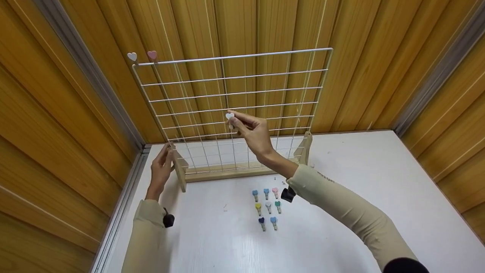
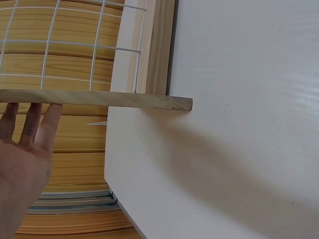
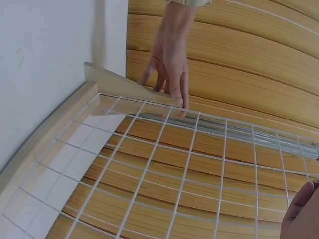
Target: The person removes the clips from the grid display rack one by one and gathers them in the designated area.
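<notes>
My right hand (image 1: 259,136) pinches a small clothespin with a white heart (image 1: 230,115) between thumb and fingers, in front of the middle of the white wire grid (image 1: 235,94). In the right wrist view only part of this hand (image 3: 301,214) shows at the edge, and the clothespin is mostly out of sight. My left hand (image 1: 161,170) touches the upper end of the left wooden foot (image 1: 179,167) of the grid's stand. Its fairly straight fingers (image 2: 47,124) rest against the outer face of that board in the left wrist view.
A white heart clip (image 1: 132,57) and a pink heart clip (image 1: 152,55) sit on the grid's top bar at the left. Several heart clothespins, among them a yellow one (image 1: 258,207), lie in rows on the white table (image 1: 212,242). Wood-patterned walls (image 1: 379,76) stand close behind and beside.
</notes>
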{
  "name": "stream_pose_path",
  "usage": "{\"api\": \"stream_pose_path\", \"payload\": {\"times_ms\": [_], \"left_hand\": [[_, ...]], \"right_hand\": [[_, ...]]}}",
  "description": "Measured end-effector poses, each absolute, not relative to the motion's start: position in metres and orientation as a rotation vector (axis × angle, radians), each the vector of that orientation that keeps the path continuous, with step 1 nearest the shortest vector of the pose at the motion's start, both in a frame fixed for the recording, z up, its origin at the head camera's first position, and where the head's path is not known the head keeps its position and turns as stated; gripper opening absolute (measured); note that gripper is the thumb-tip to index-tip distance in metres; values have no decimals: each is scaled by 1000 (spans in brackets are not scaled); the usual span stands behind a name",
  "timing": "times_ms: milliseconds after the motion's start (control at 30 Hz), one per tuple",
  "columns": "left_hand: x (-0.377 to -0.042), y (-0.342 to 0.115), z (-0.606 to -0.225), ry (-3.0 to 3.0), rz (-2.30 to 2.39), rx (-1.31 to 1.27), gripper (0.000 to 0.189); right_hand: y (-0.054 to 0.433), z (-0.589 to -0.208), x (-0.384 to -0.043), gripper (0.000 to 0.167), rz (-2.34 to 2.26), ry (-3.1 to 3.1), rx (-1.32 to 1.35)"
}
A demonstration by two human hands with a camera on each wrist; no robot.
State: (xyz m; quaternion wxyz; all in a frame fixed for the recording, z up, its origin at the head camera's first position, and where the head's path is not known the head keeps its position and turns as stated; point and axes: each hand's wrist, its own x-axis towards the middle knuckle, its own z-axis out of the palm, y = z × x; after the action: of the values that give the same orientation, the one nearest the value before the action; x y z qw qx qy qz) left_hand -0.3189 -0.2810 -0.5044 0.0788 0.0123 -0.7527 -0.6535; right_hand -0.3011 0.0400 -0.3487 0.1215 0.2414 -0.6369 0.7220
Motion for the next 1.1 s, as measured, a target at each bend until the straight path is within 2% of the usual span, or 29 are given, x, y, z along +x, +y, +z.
{"api": "stream_pose_path", "payload": {"times_ms": [467, 833, 1100], "left_hand": [[-313, -284, -508, -2284, -1918, 62, 55], [-315, -282, -508, -2264, -1941, 39, 57], [-321, -282, -505, -2271, -1927, 46, 56]], "right_hand": [[90, -378, -276, 29, 2222, -1949, 578], [133, -427, -261, 31, 2208, -2199, 470], [159, -448, -253, 35, 2171, -2420, 445]]}}
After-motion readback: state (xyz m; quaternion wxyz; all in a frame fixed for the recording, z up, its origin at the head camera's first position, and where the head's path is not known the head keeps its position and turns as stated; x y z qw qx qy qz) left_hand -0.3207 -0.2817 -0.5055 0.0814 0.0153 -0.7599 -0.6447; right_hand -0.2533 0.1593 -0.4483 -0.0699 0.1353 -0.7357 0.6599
